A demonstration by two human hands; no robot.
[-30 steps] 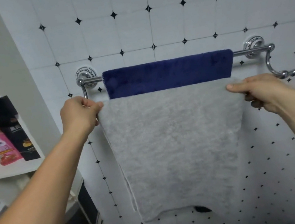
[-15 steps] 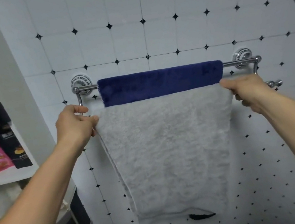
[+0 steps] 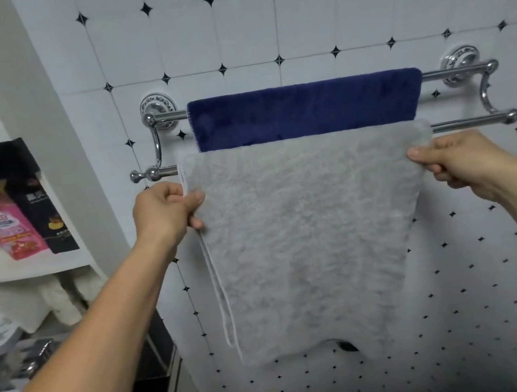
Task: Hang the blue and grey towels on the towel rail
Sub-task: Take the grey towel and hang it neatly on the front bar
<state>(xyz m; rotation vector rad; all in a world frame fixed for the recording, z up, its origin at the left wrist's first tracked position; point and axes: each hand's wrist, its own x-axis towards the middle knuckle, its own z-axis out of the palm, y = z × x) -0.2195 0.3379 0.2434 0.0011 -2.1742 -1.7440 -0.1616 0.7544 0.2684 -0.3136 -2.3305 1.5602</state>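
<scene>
The wall (image 3: 356,12) of white tiles carries a chrome rail (image 3: 465,124) with two bars, one high against the wall and one lower and nearer. The grey towel (image 3: 308,232), the biggest loose thing in view, is draped over the lower bar and hangs down in front of it, tapering toward a ragged bottom edge. Above it the blue towel (image 3: 307,107) lies folded over the upper bar, flat and even, its lower part hidden behind the grey one.

So the task looks almost finished: blue is hung, grey is on its bar, and what seems left is to square the grey one and let go. How much of it hangs down behind the bar cannot be seen from here.

Both forearms reach up and forward, wrists about level just under the lower bar. The left hand (image 3: 166,212) has its grip closed on the towel's left edge, thumb in front and fingers curled behind. The right hand (image 3: 458,164) pinches the right edge likewise, thumb lying along the top corner.
</scene>
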